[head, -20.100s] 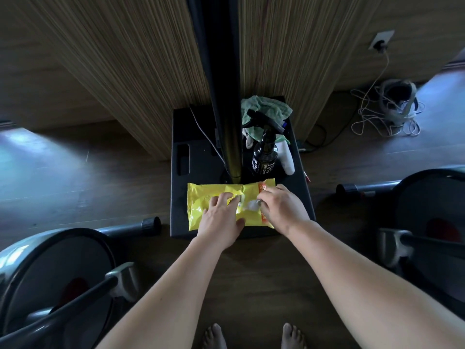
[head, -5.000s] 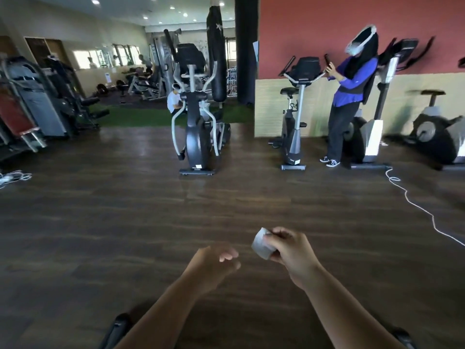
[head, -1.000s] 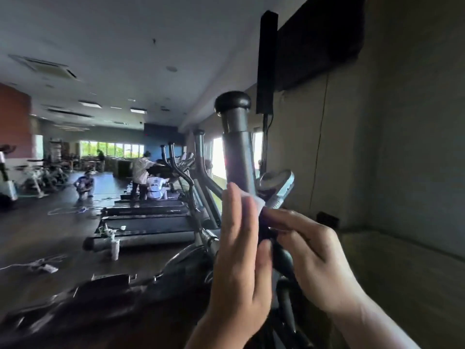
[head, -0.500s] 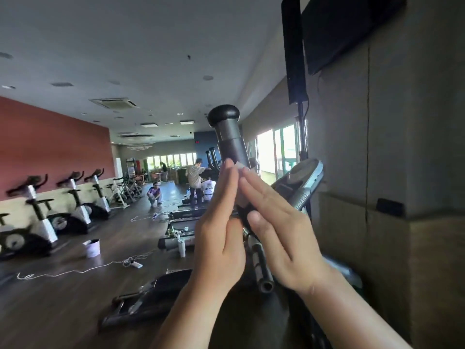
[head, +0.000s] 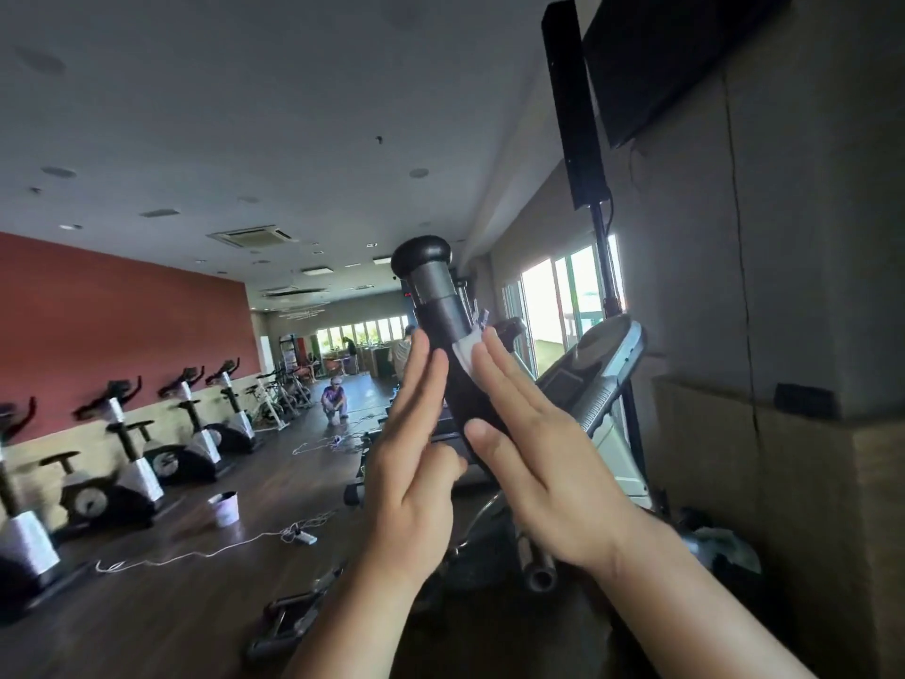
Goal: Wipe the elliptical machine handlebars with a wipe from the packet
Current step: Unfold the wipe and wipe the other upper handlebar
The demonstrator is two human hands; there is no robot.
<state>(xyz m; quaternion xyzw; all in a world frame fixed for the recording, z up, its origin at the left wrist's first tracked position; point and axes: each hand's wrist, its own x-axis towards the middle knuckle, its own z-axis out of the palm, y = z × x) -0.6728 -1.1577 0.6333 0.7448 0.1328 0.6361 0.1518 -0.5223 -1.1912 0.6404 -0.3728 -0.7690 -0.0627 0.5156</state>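
The elliptical's handlebar [head: 437,311] rises at a tilt in the middle of the view, a black grip with a grey collar and a round black cap on top. My two hands sandwich the black grip. My left hand [head: 416,458] lies flat against its left side, fingers straight and thumb bent in. My right hand [head: 534,458] lies flat against its right side and presses a white wipe [head: 464,351] onto the grip; only a corner of the wipe shows past my fingertips. The packet is not in view.
The machine's console [head: 595,370] tilts just right of the handlebar, with a wall [head: 783,335] close behind it. Exercise bikes [head: 127,463] line the red wall at left. A person crouches [head: 334,399] on the floor far off. A cable [head: 205,548] and a small bucket [head: 225,507] lie on the floor.
My fingers, curled around the grip a second ago, are now straight and flat on both sides of it. The view has swung left, showing more of the gym floor.
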